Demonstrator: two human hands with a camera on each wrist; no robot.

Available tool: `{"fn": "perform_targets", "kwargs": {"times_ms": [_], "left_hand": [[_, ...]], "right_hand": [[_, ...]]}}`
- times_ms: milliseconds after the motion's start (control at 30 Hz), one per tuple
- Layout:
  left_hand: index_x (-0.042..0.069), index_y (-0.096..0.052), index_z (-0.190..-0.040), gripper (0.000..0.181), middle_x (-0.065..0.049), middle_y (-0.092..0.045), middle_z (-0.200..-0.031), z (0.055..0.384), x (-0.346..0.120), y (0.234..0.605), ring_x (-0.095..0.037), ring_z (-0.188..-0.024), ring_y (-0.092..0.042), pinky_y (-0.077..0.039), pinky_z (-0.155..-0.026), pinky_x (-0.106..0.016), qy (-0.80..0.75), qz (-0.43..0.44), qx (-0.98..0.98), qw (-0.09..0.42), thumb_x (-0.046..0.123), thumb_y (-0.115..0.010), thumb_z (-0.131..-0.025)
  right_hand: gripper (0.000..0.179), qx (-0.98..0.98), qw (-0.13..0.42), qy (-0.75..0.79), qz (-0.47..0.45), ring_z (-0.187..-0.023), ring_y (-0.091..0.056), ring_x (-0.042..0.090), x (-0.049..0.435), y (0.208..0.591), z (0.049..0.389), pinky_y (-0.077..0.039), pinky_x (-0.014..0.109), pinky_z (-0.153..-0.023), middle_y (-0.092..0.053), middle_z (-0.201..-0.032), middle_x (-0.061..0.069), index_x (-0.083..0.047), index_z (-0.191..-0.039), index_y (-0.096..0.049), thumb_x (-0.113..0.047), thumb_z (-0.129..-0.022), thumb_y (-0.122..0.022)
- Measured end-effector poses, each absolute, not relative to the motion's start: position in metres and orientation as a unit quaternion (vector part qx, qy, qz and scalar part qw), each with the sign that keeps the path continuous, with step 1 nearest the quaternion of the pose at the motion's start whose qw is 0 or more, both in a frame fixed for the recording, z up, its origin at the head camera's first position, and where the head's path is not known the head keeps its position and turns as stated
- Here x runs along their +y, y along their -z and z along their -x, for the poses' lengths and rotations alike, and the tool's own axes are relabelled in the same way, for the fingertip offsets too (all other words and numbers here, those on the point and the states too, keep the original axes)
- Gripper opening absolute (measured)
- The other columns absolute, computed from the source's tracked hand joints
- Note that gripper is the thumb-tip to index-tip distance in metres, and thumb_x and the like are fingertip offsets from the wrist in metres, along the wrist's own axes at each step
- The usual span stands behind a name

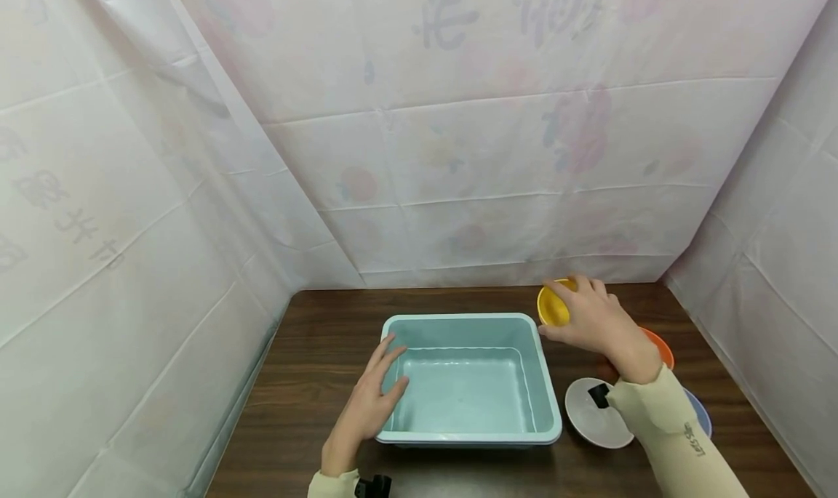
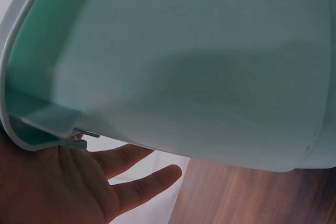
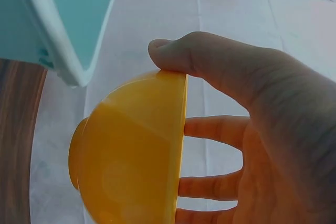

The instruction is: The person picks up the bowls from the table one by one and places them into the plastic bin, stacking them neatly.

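My right hand holds a yellow bowl by its rim, just beyond the far right corner of a pale blue-green basin. In the right wrist view the bowl is tipped on its side, its foot facing left. The thumb presses at the rim while several fingers reach to its open side. My left hand is at the basin's left rim, fingers spread and mostly straight. In the left wrist view that hand is partly hidden behind the basin wall.
A white dish lies right of the basin. An orange dish and a blue dish are partly covered by my right arm. Printed white sheets enclose the dark wooden table at the back and sides.
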State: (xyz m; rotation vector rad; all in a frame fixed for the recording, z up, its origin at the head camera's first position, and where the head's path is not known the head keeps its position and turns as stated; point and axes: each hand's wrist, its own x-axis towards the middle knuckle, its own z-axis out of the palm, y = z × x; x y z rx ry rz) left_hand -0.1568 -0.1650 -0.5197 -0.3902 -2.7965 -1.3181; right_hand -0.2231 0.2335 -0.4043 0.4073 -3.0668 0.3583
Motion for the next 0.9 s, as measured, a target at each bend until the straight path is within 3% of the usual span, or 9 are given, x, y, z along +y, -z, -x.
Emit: {"fn": "perform_targets", "kwargs": {"times_ms": [267, 633, 900], "left_hand": [[0.024, -0.049, -0.152, 0.051, 0.005, -0.021, -0.172, 0.157, -0.165, 0.519, -0.031, -0.154, -0.034, -0.042, -0.114, -0.062, 0.421, 0.123, -0.899, 0.015, 0.025, -0.063, -0.104], [0.022, -0.055, -0.147, 0.046, 0.005, -0.025, -0.171, 0.158, -0.163, 0.520, -0.029, -0.153, -0.035, -0.044, -0.113, -0.060, 0.428, 0.125, -0.895, 0.028, 0.020, -0.064, -0.103], [0.021, -0.057, -0.145, 0.045, 0.004, -0.026, -0.170, 0.158, -0.163, 0.522, -0.031, -0.153, -0.036, -0.043, -0.113, -0.061, 0.434, 0.125, -0.891, 0.035, 0.015, -0.065, -0.102]], "right_hand": [[0.080, -0.983, 0.019, -0.115, -0.139, -0.130, -0.042, 0.059, 0.225, 0.400, 0.222, -0.043, 0.076, -0.095, -0.038, -0.151, 0.033, -0.018, -0.153, -0.048, -0.052, -0.086, -0.075], [0.080, -0.980, 0.023, -0.124, -0.151, -0.125, -0.045, 0.051, 0.212, 0.402, 0.219, -0.048, 0.067, -0.091, -0.041, -0.149, 0.029, -0.019, -0.152, -0.050, -0.050, -0.084, -0.078], [0.080, -0.977, 0.024, -0.132, -0.165, -0.126, -0.044, 0.050, 0.203, 0.402, 0.219, -0.047, 0.069, -0.095, -0.042, -0.151, 0.027, -0.019, -0.151, -0.051, -0.050, -0.083, -0.079]]}}
